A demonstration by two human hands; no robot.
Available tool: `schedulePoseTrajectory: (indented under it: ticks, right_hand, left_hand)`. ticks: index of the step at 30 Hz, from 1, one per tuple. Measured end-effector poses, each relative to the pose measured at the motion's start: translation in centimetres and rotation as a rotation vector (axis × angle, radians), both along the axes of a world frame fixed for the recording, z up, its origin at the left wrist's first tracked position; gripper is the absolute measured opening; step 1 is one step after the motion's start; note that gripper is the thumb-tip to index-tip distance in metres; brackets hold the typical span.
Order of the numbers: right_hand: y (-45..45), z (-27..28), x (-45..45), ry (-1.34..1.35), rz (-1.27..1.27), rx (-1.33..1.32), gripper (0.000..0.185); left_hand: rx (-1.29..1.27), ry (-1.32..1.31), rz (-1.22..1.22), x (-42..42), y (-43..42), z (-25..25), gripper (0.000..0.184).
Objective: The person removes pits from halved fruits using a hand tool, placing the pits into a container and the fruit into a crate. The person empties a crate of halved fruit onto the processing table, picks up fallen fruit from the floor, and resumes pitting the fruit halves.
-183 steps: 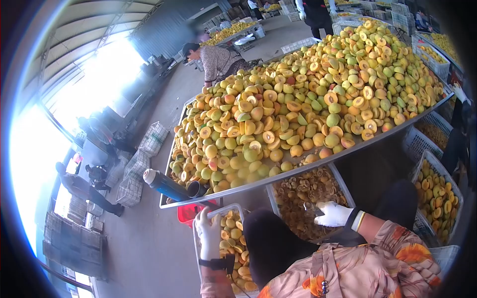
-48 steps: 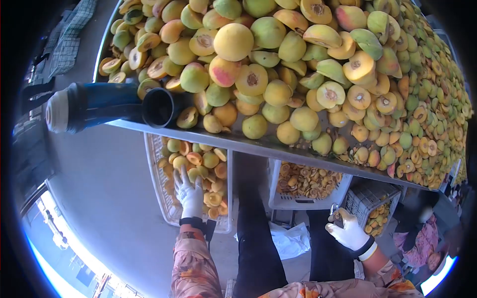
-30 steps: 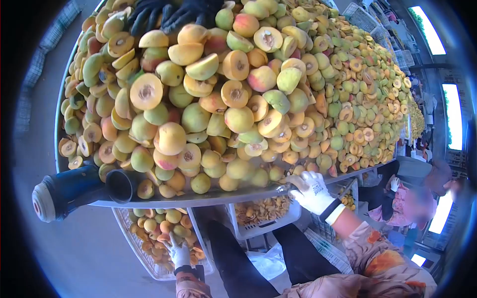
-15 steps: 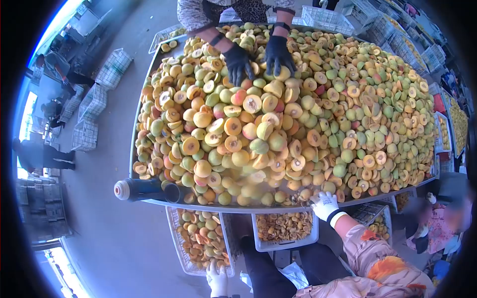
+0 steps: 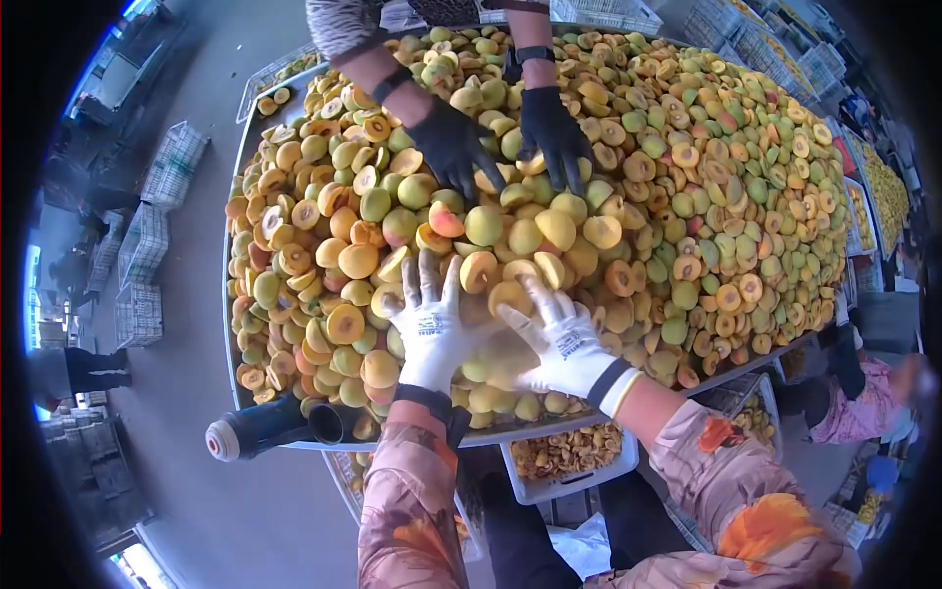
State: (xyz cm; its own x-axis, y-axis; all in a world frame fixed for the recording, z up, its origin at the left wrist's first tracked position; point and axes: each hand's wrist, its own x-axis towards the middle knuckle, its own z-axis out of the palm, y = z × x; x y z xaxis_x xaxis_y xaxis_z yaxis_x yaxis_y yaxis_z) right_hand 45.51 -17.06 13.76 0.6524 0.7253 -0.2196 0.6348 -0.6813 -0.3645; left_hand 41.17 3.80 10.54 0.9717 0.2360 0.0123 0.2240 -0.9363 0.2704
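Observation:
A broad heap of halved, yellow-green stone fruit [image 5: 343, 324], like apricots or peaches, fills a metal-rimmed table [image 5: 549, 430]; some halves show brown pits. My left hand [image 5: 429, 329], in a white glove, lies spread on the near side of the heap. To its right, my right hand [image 5: 566, 348], also white-gloved, rests with fingers apart against the fruit. Neither hand grips a piece. Across the table, a co-worker's two dark-gloved hands [image 5: 451, 142] touch the fruit just beyond mine.
A blue flask-like cylinder [image 5: 260, 427] and a dark open cup [image 5: 332, 422] stand at the near left corner. Below the table edge is a white crate [image 5: 628, 459] of brown fruit pieces. White crates [image 5: 142, 240] stand on the left floor; another person [image 5: 863, 398] is at right.
My left hand has risen from the crate below onto the heap. My right hand has moved from the table's edge inward onto the fruit. The co-worker's hands have come closer, and the view has shifted.

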Motion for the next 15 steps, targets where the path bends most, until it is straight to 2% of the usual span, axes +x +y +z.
schedulePoseTrajectory:
  ticks: [1,4,6,7,10,11,15]
  right_hand:
    - [0.9,-1.9,-0.7,-0.071,-0.016,-0.017,0.099]
    - [2.0,-5.2,-2.3,-0.200,-0.069,0.040,0.091]
    - [1.0,-6.1,-2.3,-0.205,-0.057,0.072,0.087]
    - [0.8,-6.0,-2.5,-0.197,-0.067,0.100,0.083]
    - [0.5,-6.3,-2.6,-0.184,-0.042,-0.025,0.073]
    - [0.3,-6.6,-2.6,-0.190,-0.052,-0.018,0.067]
    - [-0.3,-6.8,-2.6,-0.226,-0.091,0.046,0.068]
  left_hand:
    - [0.010,0.047,-0.007,0.0,0.1,-0.9,0.110]
    - [0.099,0.134,-0.068,-0.3,0.3,-2.0,0.102]
    - [0.007,0.241,-0.036,-0.2,-0.1,-0.3,0.095]
    - [0.005,0.164,-0.031,-0.4,0.0,-0.3,0.090]
    - [-0.122,0.277,-0.014,-1.6,0.0,-0.2,0.081]
    - [-0.028,0.085,-0.030,-3.1,-0.1,-2.1,0.075]
    - [-0.032,0.067,-0.036,-5.5,0.8,-3.1,0.071]
